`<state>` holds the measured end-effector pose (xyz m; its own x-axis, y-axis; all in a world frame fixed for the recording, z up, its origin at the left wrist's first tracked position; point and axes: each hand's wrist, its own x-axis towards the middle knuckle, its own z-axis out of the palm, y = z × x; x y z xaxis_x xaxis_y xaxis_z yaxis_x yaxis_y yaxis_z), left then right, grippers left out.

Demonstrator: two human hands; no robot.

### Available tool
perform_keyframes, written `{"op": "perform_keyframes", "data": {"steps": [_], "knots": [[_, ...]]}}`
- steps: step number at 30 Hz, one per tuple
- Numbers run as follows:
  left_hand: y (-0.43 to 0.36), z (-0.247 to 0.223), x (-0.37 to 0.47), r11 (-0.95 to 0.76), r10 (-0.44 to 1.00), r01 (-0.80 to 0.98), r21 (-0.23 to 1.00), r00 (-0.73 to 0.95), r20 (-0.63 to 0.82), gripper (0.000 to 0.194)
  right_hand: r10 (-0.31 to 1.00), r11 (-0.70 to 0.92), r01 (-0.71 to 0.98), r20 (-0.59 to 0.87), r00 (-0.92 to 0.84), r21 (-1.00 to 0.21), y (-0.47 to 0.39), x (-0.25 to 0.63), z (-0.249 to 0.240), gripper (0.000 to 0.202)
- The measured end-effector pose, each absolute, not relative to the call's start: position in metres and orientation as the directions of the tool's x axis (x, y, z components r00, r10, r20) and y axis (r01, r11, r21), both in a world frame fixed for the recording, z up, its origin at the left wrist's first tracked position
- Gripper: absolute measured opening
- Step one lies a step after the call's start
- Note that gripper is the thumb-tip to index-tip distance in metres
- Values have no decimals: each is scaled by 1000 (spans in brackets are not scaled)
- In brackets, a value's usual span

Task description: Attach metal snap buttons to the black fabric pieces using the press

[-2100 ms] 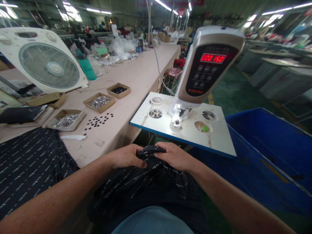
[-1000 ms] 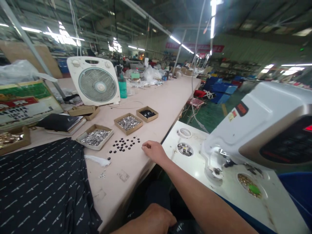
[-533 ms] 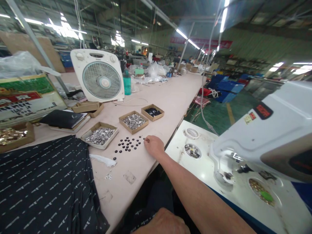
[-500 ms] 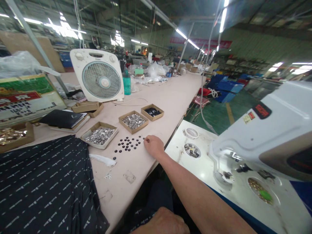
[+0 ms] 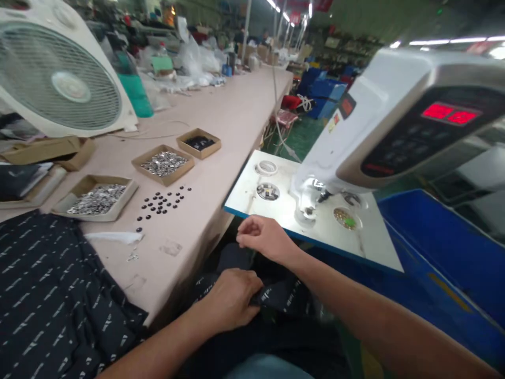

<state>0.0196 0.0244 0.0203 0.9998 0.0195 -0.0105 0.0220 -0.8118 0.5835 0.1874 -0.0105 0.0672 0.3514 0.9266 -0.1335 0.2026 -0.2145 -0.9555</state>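
Observation:
Over my lap, my left hand is closed on a black printed cloth with white lettering. Just above and to the right, my right hand is in the air by the front edge of the white machine table, thumb and fingers curled together; whatever is between them is hidden. Small black domed snap caps lie scattered on the long table to the left. Behind them stand two card boxes of silvery metal pieces, one nearer and one farther, and a third box with black pieces.
A white press machine with a red display stands on its white tabletop at right. A blue bin is beyond it. At left are a box fan, more black printed cloth and a white strip.
My right hand has left the black caps and come back beside the machine table's edge. My view has turned right, and my left hand with the cloth now shows more fully.

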Motion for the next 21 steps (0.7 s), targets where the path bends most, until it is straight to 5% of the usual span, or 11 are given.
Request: {"op": "perform_keyframes", "data": {"steps": [10, 21], "knots": [[-20, 43, -19, -904, -187, -280, 325, 939, 288, 24, 813, -356, 130, -238, 531, -926, -188, 137, 65, 20], [-43, 64, -38, -874, -158, -337, 349, 879, 450, 24, 889, -212, 227, -91, 450, -950, -211, 115, 70, 30]]}}
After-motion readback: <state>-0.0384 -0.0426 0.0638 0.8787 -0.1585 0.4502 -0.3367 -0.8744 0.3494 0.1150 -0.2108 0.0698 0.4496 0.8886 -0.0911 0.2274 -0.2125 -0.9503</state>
